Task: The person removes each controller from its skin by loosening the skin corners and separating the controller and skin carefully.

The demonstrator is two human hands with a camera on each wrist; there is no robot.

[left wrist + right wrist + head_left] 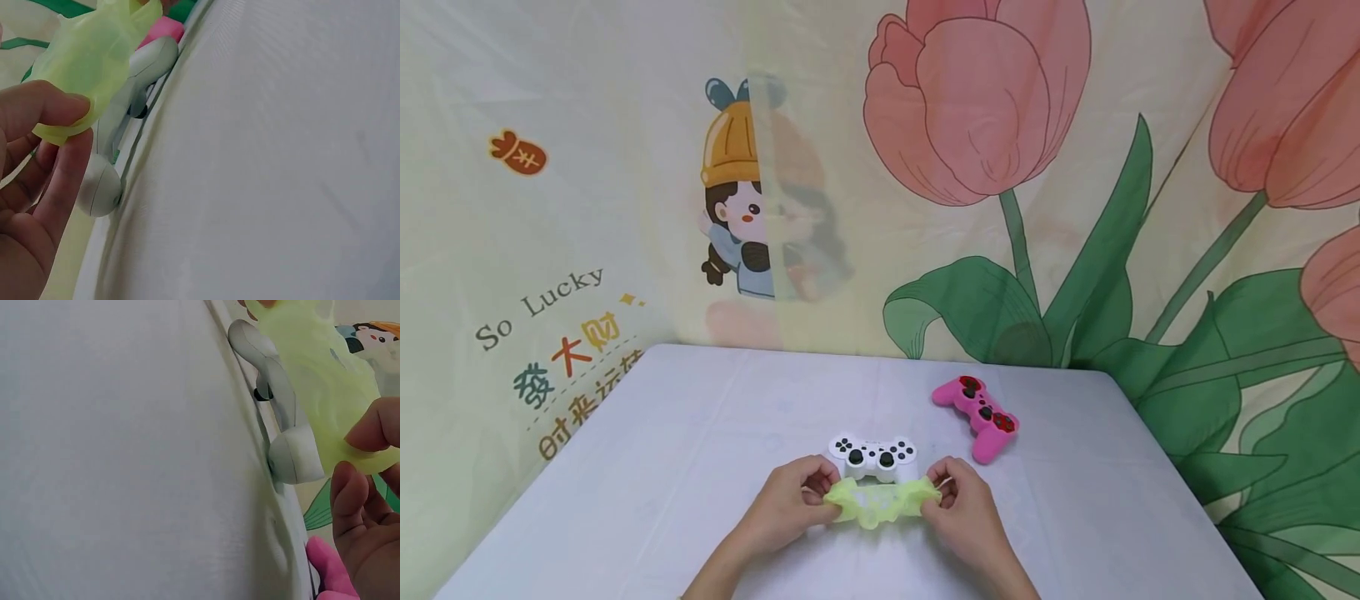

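Observation:
In the head view, my left hand (790,504) and right hand (968,510) pinch opposite ends of a soft, translucent yellow-green silicone controller cover (870,515). The cover is stretched sideways between them, its edges wavy. Just behind it a white game controller (872,450) lies on the table with its buttons and two black sticks facing up; the cover overlaps its grips in this view. In the left wrist view, thumb and index finger squeeze one end of the cover (87,62). The right wrist view shows the same pinch on the other end of the cover (328,387).
A pink game controller (981,417) with red button areas lies slanted at the back right of the white-covered table (715,417). Behind the table hangs a printed cloth (827,333) with tulips and a cartoon figure.

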